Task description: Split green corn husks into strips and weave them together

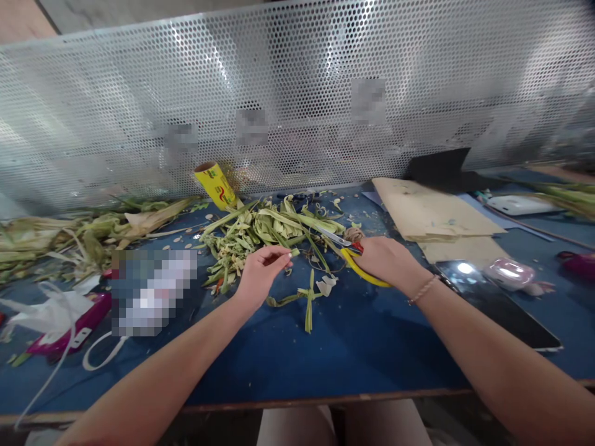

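A person holds a green piece (295, 253) and scissors (365, 275) above a blue table (372, 359).
The left hand (261, 272) pinches the green piece at its fingertips; the right hand (389, 260) grips the scissors, blades (331, 235) pointing toward heaped green strips (274, 226).

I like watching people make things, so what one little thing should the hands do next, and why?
Maybe lay the scissors on the blue table: the right hand holds them, but their blades aren't on the small green piece pinched in the left hand. A free right hand could probably help.
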Demonstrator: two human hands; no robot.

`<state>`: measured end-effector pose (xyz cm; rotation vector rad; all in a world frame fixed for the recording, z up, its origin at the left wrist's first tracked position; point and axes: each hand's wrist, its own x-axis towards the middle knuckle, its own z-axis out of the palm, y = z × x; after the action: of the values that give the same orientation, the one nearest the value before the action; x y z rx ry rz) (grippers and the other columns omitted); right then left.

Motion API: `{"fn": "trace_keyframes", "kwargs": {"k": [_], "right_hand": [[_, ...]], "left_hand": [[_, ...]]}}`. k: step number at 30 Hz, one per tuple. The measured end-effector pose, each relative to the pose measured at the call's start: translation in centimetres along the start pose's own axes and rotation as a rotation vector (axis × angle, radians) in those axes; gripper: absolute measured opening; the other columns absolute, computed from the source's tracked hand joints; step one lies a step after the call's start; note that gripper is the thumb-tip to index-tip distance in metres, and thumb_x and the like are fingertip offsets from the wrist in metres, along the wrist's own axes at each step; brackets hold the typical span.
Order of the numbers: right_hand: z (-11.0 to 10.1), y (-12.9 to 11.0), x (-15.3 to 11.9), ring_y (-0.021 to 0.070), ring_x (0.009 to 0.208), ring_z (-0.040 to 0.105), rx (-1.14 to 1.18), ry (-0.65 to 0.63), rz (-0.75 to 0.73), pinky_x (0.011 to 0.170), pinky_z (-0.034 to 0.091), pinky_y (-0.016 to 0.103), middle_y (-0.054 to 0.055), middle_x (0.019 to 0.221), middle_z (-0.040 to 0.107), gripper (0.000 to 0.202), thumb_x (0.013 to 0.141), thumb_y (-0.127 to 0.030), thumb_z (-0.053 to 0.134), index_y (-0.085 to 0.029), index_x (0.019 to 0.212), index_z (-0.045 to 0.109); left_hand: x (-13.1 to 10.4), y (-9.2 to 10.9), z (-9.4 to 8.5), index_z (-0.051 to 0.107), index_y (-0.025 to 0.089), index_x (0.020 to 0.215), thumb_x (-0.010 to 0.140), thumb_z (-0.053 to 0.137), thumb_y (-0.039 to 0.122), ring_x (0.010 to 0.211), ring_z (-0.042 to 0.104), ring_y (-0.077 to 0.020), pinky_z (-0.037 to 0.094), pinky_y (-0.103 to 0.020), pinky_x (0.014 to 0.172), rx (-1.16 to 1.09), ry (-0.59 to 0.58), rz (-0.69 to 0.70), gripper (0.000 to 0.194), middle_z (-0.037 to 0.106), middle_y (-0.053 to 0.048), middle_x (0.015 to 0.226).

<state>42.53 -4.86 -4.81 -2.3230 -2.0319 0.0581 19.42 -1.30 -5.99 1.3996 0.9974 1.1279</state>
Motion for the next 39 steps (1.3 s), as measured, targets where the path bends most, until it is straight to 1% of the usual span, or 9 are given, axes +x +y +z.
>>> {"fn": "trace_keyframes", "kwargs": {"k": [6, 9, 12, 16, 21, 24, 28, 31, 39], "right_hand": [[0.5, -0.8, -0.6, 0.0242, 0.070, 0.059, 0.031, 0.012, -0.166, 0.060, 0.041, 0.031, 0.014, 0.074, 0.061, 0.030, 0.076, -0.037, 0.045, -0.012, 0.072, 0.060], [0.5, -1.1, -0.9, 0.0251, 0.085, 0.055, 0.135, 0.252, -0.325, 0.077, 0.042, 0.035, 0.015, 0.082, 0.059, 0.023, 0.076, -0.031, 0.050, -0.010, 0.076, 0.060], [0.3, -2.0, -1.4, 0.0201, 0.089, 0.054, 0.423, 0.417, -0.502, 0.083, 0.042, 0.034, 0.012, 0.094, 0.057, 0.024, 0.081, -0.025, 0.045, -0.012, 0.097, 0.059], [0.1, -4.3, -2.5, 0.0156, 0.083, 0.057, 0.804, 0.274, -0.655, 0.075, 0.047, 0.030, 0.007, 0.090, 0.061, 0.025, 0.082, -0.024, 0.046, -0.018, 0.102, 0.060], [0.5, -5.8, -2.9, 0.0129, 0.060, 0.061, 1.264, -0.101, -0.402, 0.059, 0.051, 0.025, 0.002, 0.064, 0.064, 0.025, 0.079, -0.036, 0.050, -0.016, 0.073, 0.065], [0.9, -5.8, -2.7, 0.0125, 0.061, 0.062, 1.452, -0.190, -0.268, 0.061, 0.052, 0.024, 0.001, 0.063, 0.065, 0.021, 0.068, -0.036, 0.062, -0.015, 0.070, 0.065], [1.1, -5.5, -2.6, 0.0120, 0.063, 0.063, 1.534, -0.190, -0.223, 0.065, 0.052, 0.025, 0.001, 0.065, 0.067, 0.019, 0.062, -0.030, 0.068, -0.014, 0.073, 0.067], [0.9, -5.5, -2.6, 0.0121, 0.063, 0.062, 1.529, -0.105, -0.226, 0.064, 0.051, 0.025, 0.001, 0.065, 0.067, 0.016, 0.061, -0.027, 0.068, -0.015, 0.072, 0.067], [1.6, -7.0, -3.1, 0.0099, 0.056, 0.058, 1.620, 0.065, -0.265, 0.055, 0.047, 0.022, -0.001, 0.059, 0.063, 0.009, 0.064, -0.025, 0.066, -0.017, 0.069, 0.066]], "left_hand": [[-0.9, 0.9, 0.2, 0.064, 0.018, 0.072, 0.070, 0.058, 0.022, 0.061, 0.059, -0.0130, 0.048, -0.024, 0.057, 0.294, -0.123, 0.207, 0.007, 0.061, -0.003, 0.066], [-1.0, 0.8, 0.2, 0.065, 0.017, 0.074, 0.072, 0.056, 0.021, 0.064, 0.060, -0.0135, 0.049, -0.025, 0.058, 0.374, -0.166, 0.317, 0.010, 0.061, -0.005, 0.073], [-1.2, 0.7, 0.2, 0.066, 0.018, 0.074, 0.074, 0.055, 0.020, 0.064, 0.060, -0.0134, 0.049, -0.024, 0.056, 0.461, -0.198, 0.420, 0.012, 0.063, -0.006, 0.074], [-1.5, 0.9, 0.4, 0.067, 0.018, 0.071, 0.073, 0.056, 0.015, 0.063, 0.061, -0.0124, 0.049, -0.022, 0.055, 0.494, -0.206, 0.608, 0.012, 0.066, -0.004, 0.069], [-2.0, 0.9, 0.7, 0.066, 0.018, 0.064, 0.069, 0.059, 0.013, 0.064, 0.063, -0.0135, 0.050, -0.022, 0.060, 0.515, -0.165, 0.744, 0.010, 0.068, -0.005, 0.067], [-2.4, 0.8, 0.9, 0.065, 0.018, 0.063, 0.068, 0.061, 0.015, 0.068, 0.064, -0.0151, 0.050, -0.025, 0.062, 0.497, -0.140, 0.668, 0.006, 0.069, -0.006, 0.070], [-2.5, 0.8, 1.1, 0.063, 0.017, 0.068, 0.066, 0.064, 0.021, 0.064, 0.062, -0.0146, 0.050, -0.025, 0.058, 0.320, -0.145, 0.322, 0.005, 0.067, -0.005, 0.069], [-2.4, 0.8, 1.4, 0.060, 0.016, 0.073, 0.062, 0.067, 0.019, 0.061, 0.061, -0.0124, 0.049, -0.023, 0.059, 0.109, -0.164, 0.109, 0.014, 0.065, -0.001, 0.065], [-2.2, 0.4, 2.1, 0.063, 0.016, 0.071, 0.054, 0.073, 0.018, 0.061, 0.058, -0.0086, 0.047, -0.020, 0.061, -0.268, -0.164, -0.040, 0.021, 0.063, 0.002, 0.066]]}}
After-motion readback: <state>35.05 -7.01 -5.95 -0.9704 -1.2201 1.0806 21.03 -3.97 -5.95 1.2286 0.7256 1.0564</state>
